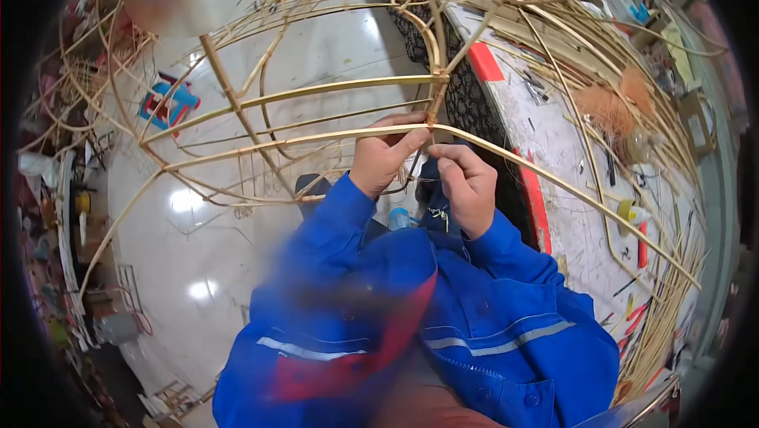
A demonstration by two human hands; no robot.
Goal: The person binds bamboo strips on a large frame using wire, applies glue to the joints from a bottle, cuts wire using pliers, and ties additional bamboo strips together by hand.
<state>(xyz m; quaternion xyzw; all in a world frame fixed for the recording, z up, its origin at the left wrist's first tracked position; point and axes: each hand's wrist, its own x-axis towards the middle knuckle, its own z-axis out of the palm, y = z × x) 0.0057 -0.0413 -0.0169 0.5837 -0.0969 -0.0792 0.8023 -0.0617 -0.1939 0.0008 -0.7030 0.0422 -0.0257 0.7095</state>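
A large open frame of bent bamboo strips point(340, 89) spreads in front of me. Several strips cross at a bound joint point(431, 121) near its right side. My left hand point(378, 160) is closed round the frame just left of that joint, with the thumb pressed against the strip beneath it. Right beside the joint, the thumb and fingertips of my right hand point(473, 189) are pinched together. Whatever lies between them is too small to make out. A long loose strip end point(585, 200) runs from the joint out over the bench on the right.
On the right stands a white workbench point(514, 123) with red edging, piled with bamboo strips point(545, 13). An orange fibre bundle point(609, 107) and small tools lie on it. A small blue stool point(170, 102) is on the shiny tiled floor point(158, 270). Clutter lines the left side.
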